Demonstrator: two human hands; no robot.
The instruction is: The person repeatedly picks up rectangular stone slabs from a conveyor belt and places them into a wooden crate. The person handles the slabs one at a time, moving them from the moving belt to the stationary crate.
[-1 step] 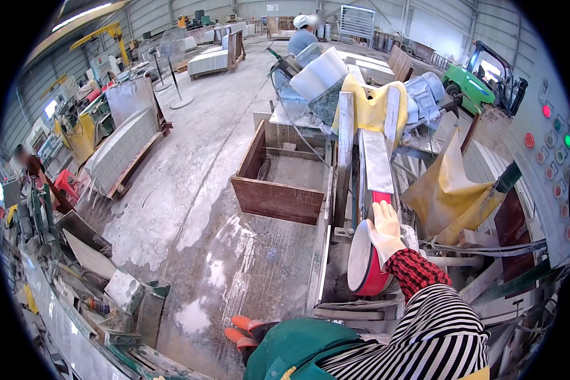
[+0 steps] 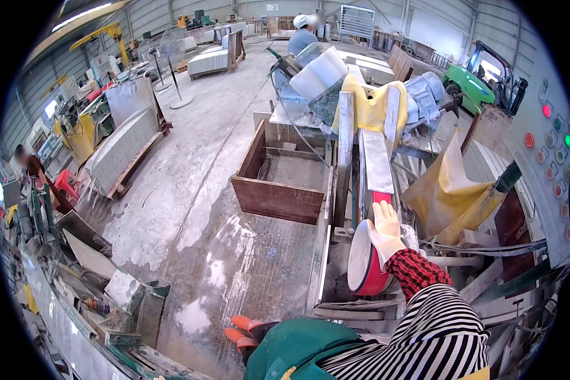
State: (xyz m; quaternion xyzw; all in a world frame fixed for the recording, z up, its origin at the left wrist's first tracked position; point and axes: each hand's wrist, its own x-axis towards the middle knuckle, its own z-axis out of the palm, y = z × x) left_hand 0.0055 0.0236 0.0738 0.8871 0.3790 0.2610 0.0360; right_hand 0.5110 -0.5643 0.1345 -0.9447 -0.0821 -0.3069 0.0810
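Observation:
My right hand [image 2: 386, 228], in a pale glove with a red-and-black checked cuff, reaches forward. Its fingers are extended and lie on the red rim of a roller or drum [image 2: 377, 277] with a pale round side face; whether it presses there I cannot tell. Just beyond the fingertips, a grey-white stone strip [image 2: 375, 166] lies along the narrow conveyor and meets the red band. My left hand is out of the picture.
Left of the conveyor stands a brown open-topped wooden box [image 2: 278, 207]. A yellow sheet [image 2: 449, 196] hangs at right, near a control panel [image 2: 541, 171] with buttons. Behind are a motor [image 2: 424, 92], a green forklift [image 2: 468, 87] and a person in a white cap [image 2: 302, 39].

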